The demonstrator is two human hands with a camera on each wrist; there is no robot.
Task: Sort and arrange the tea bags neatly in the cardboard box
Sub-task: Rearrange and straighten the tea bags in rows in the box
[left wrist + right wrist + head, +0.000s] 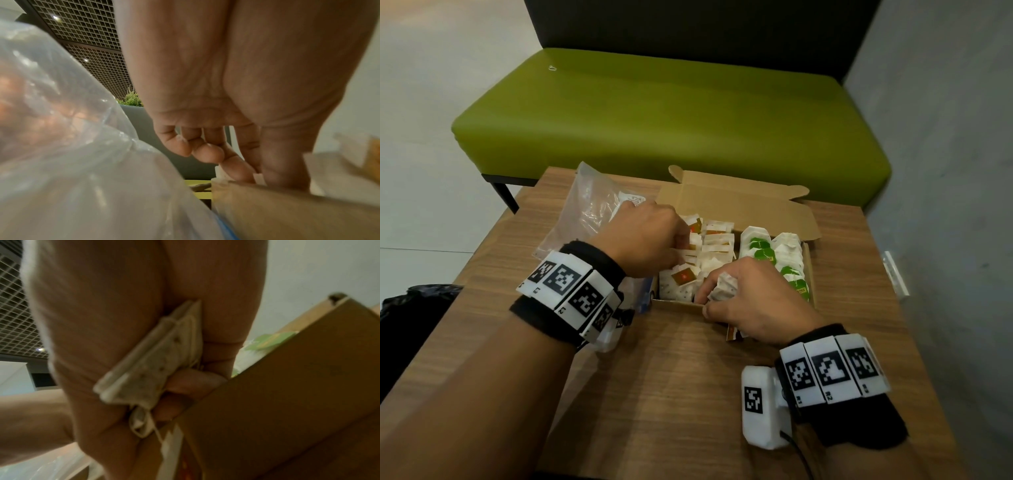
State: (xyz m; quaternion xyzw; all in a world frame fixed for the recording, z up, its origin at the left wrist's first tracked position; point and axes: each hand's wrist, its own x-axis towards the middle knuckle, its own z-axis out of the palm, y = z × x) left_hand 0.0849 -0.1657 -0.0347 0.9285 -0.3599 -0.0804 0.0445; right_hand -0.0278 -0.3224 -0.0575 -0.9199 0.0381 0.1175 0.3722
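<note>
At frame centre, an open cardboard box holds rows of tea bags. The right hand, at its near edge, clutches a small stack of tea bags. The left hand reaches into the left rows, fingers curled; its grasp is unclear.

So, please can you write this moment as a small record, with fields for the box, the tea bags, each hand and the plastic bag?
box: cardboard box, open, on wooden table
tea bags: green-tagged row at right; red-tagged ones at left
left hand: left hand reaching among the red-tagged ones; grip unclear
right hand: right hand holds small stack of tea bags at box front
plastic bag: clear plastic bag, left of box
</note>
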